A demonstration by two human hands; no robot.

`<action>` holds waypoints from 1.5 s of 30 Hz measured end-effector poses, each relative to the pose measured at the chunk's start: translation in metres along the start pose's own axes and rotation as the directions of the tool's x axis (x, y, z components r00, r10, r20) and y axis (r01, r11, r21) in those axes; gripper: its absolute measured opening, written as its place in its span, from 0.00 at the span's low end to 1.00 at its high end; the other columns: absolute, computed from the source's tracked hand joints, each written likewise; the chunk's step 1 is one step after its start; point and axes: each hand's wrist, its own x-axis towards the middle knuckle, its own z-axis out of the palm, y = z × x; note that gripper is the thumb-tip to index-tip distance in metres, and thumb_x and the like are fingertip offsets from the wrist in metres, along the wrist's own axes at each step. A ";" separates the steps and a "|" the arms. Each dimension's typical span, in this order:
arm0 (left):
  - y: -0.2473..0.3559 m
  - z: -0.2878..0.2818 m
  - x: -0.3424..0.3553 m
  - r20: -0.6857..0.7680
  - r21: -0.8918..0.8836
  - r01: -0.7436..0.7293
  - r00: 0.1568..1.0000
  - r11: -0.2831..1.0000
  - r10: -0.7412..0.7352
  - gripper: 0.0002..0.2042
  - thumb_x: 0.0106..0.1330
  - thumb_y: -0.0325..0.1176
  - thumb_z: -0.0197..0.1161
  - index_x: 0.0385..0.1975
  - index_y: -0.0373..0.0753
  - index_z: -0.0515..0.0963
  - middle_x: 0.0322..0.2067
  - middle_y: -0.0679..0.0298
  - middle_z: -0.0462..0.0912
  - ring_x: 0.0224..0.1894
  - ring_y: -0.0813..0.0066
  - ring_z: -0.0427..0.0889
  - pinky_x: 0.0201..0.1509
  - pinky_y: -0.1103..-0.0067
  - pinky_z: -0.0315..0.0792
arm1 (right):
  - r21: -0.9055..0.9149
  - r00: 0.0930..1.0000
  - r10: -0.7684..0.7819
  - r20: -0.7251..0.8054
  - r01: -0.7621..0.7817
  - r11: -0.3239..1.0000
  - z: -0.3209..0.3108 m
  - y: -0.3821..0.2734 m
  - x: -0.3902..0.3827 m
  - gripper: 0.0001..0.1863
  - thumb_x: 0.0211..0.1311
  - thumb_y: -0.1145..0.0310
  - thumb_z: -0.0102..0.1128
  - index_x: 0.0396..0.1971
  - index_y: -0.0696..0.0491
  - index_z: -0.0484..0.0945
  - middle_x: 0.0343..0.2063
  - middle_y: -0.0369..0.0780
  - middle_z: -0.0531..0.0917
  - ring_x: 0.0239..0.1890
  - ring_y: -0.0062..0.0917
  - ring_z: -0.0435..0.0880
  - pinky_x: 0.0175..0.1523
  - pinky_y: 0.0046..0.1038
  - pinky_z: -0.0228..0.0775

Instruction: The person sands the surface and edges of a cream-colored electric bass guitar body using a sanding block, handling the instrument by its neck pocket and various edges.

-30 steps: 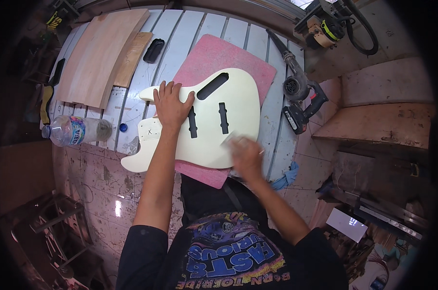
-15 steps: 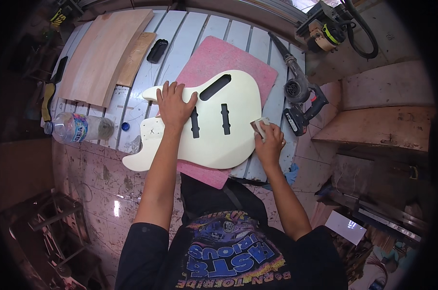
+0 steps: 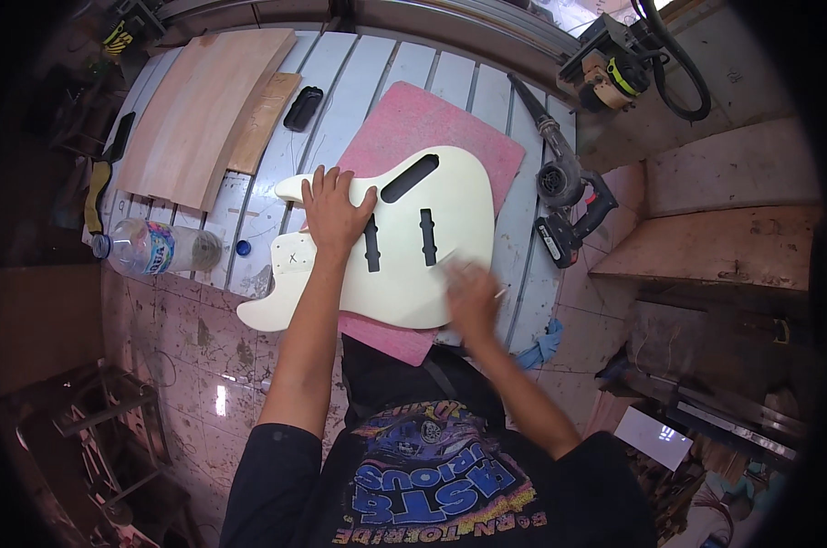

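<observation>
A cream-white electric guitar body [image 3: 400,242] with dark cut-outs lies flat, partly over a pink mat [image 3: 418,119]. My left hand [image 3: 334,208] rests on its upper left part, fingers spread and palm down. Over the lower right of the body is my right hand [image 3: 473,297], smeared by motion. Its fingers are closed on a small folded piece of sandpaper [image 3: 450,262], pale and blurred, against the white face. A pencil-like cross mark shows on the neck pocket beside my left forearm.
A cordless blower [image 3: 560,183] lies on the right of the slatted table [image 3: 359,78]. Wooden boards [image 3: 204,119], a black case [image 3: 303,109], a plastic bottle [image 3: 158,247] and a blue cap [image 3: 243,247] are on the left. A blue cloth [image 3: 541,345] hangs near the right front edge.
My right hand has moved left with the sandpaper, from the right edge of the guitar body onto its face. My left hand stays in place on the body. The whole view has shifted slightly.
</observation>
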 end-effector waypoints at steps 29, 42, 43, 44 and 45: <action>-0.002 -0.007 -0.003 0.053 0.060 -0.007 0.999 0.998 0.004 0.29 0.67 0.54 0.62 0.60 0.40 0.79 0.65 0.54 0.76 0.75 0.50 0.63 0.80 0.50 0.49 | 0.070 0.954 -0.297 0.044 0.294 0.953 -0.005 -0.020 -0.013 0.25 0.56 0.68 0.70 0.55 0.35 0.85 0.51 0.43 0.81 0.58 0.41 0.78 0.61 0.47 0.70; 0.077 -0.022 -0.158 0.327 -0.009 -0.317 0.895 0.948 0.302 0.49 0.69 0.66 0.56 0.75 0.27 0.57 0.78 0.41 0.53 0.82 0.48 0.47 0.81 0.46 0.41 | 0.723 0.846 0.154 0.510 -0.324 -0.610 -0.106 0.086 -0.003 0.28 0.70 0.55 0.60 0.64 0.52 0.73 0.55 0.43 0.82 0.54 0.35 0.82 0.56 0.42 0.76; 0.085 -0.022 -0.170 0.366 -0.027 -0.362 0.864 0.932 0.347 0.50 0.68 0.67 0.56 0.75 0.26 0.57 0.78 0.41 0.53 0.82 0.48 0.47 0.81 0.46 0.40 | 0.690 0.853 0.137 0.504 -0.301 -0.658 -0.105 0.075 -0.008 0.25 0.70 0.54 0.59 0.61 0.52 0.75 0.53 0.43 0.83 0.52 0.37 0.83 0.53 0.43 0.76; 0.099 -0.018 -0.177 0.377 -0.065 -0.411 0.834 0.909 0.403 0.51 0.68 0.69 0.55 0.75 0.26 0.57 0.78 0.41 0.53 0.82 0.49 0.46 0.81 0.47 0.40 | 0.663 0.860 0.136 0.492 -0.268 -0.699 -0.109 0.070 -0.015 0.23 0.71 0.53 0.57 0.57 0.51 0.77 0.50 0.43 0.84 0.50 0.38 0.84 0.51 0.44 0.77; 0.114 -0.013 -0.180 0.384 -0.100 -0.456 0.802 0.884 0.457 0.52 0.67 0.70 0.55 0.75 0.26 0.56 0.78 0.41 0.53 0.82 0.49 0.46 0.82 0.47 0.40 | 0.670 0.870 0.127 0.476 -0.266 -0.693 -0.110 0.070 -0.021 0.26 0.70 0.52 0.58 0.61 0.52 0.75 0.53 0.43 0.82 0.52 0.37 0.83 0.53 0.43 0.76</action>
